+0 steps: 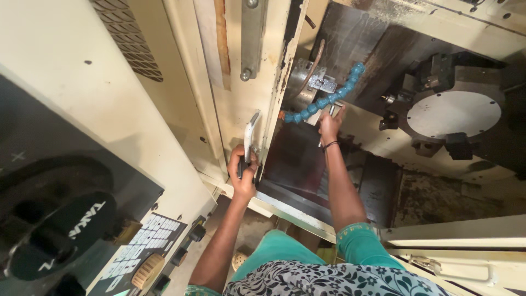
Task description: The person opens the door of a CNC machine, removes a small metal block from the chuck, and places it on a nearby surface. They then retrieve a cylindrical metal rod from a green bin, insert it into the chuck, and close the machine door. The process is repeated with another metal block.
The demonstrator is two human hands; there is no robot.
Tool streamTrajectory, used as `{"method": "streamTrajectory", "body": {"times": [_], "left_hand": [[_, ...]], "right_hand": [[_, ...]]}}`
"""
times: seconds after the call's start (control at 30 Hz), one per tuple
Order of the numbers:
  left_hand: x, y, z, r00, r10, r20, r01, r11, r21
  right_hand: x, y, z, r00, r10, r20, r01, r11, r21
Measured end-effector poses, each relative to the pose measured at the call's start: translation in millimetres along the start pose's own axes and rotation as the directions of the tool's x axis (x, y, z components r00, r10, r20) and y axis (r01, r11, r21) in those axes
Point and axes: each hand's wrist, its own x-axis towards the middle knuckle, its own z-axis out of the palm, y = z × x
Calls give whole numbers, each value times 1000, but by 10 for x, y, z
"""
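Observation:
My left hand [244, 174] is closed around the lower end of a pale metal door handle [251, 133] on the cream sliding door of a lathe-type machine. My right hand [330, 125] reaches inside the machine and grips a small metal part next to the round steel chuck [303, 78]. A blue segmented coolant hose [323, 100] curves just above that hand. A dark band sits on my right wrist.
A round tool turret with dark blocks [452, 112] fills the right of the enclosure. The control panel with keypad and yellow knob [145, 262] is at lower left. A vent grille [129, 41] is on the cream housing. The enclosure floor is stained and dirty.

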Motion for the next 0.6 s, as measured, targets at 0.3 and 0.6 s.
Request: {"method": "streamTrajectory", "body": {"times": [0.3,0.6], "left_hand": [[-40,-85,23,998,16,-54,-19,998,-60],[-32,-48,27,999,5,-41,-5,1000,-2]], "right_hand": [[43,61,-137,1000,15,5,-14,999,-42],[13,-117,-251,998,38,55,-40,999,20]]}}
